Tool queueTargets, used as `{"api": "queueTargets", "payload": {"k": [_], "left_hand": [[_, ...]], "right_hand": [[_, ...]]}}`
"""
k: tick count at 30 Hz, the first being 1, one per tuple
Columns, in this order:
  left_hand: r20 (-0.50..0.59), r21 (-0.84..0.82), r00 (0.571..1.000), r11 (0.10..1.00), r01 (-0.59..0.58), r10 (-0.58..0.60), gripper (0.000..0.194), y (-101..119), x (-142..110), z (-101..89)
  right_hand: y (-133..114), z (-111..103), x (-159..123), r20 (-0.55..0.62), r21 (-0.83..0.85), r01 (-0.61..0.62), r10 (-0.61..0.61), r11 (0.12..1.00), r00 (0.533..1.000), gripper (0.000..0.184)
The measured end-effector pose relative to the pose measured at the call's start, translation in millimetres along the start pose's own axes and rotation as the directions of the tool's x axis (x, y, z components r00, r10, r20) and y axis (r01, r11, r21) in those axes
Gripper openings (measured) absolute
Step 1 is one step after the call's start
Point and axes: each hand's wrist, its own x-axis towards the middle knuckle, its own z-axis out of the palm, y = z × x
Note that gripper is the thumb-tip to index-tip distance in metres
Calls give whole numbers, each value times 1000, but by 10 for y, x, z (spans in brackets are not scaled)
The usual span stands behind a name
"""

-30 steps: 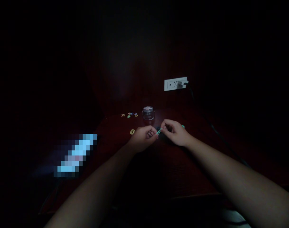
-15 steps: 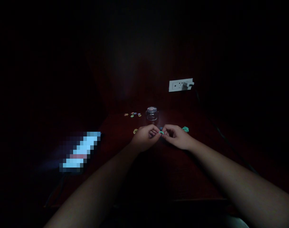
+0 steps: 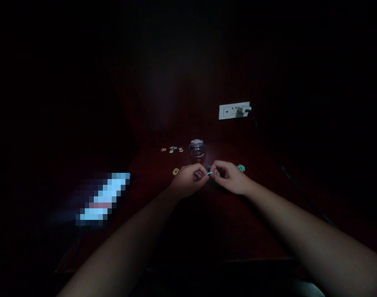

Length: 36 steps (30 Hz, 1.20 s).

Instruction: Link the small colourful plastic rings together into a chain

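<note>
A small green hair tie (image 3: 209, 173) is pinched between the fingertips of both hands above the dark red table. My left hand (image 3: 190, 180) is closed on its left end, and my right hand (image 3: 228, 177) on its right end. Beyond my left hand lies a pile of yellow hair ties (image 3: 176, 171). Past my right hand is a pile of green hair ties (image 3: 241, 168). Partly covered by my right fingers, a few dark blue hair ties (image 3: 209, 167) show between the hands. Dim light blurs the finer detail.
A clear lidded jar (image 3: 197, 148) stands behind my hands. Left of it lie several mixed-colour hair ties (image 3: 171, 149). A lit, pixelated screen (image 3: 104, 199) is at the left. On the wall is a white socket (image 3: 234, 110) with a plug and a dark cable.
The green hair tie looks flatter and straighter between my fingertips, where before it arched upward. Both hands hold nearly the same place. The whole view has shifted slightly.
</note>
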Motion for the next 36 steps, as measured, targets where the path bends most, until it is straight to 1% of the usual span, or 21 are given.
{"api": "queueTargets", "payload": {"k": [9, 15, 19, 23, 30, 36], "left_hand": [[3, -23, 1000, 1000, 7, -7, 11, 8, 2, -11], [20, -40, 999, 999, 31, -30, 10, 30, -8, -7], [32, -38, 999, 999, 32, -31, 12, 40, -17, -8], [7, -24, 1000, 999, 27, -27, 15, 29, -11, -15], [-34, 11, 999, 1000, -9, 9, 14, -20, 8, -7], [-62, 0, 998, 1000, 21, -21, 14, -12, 9, -3]], "right_hand": [[8, 20, -1, 46, 0, -9, 9, 1000, 999, 8], [2, 5, 7, 13, -58, -4, 5, 998, 1000, 10], [0, 3, 10, 4, -70, -8, 8, 998, 1000, 10], [2, 13, 6, 23, -46, -12, 13, 999, 1000, 9], [-5, 9, -3, 66, -27, -7, 9, 1000, 998, 7], [12, 13, 0, 54, 1, -15, 15, 1000, 998, 5]]}}
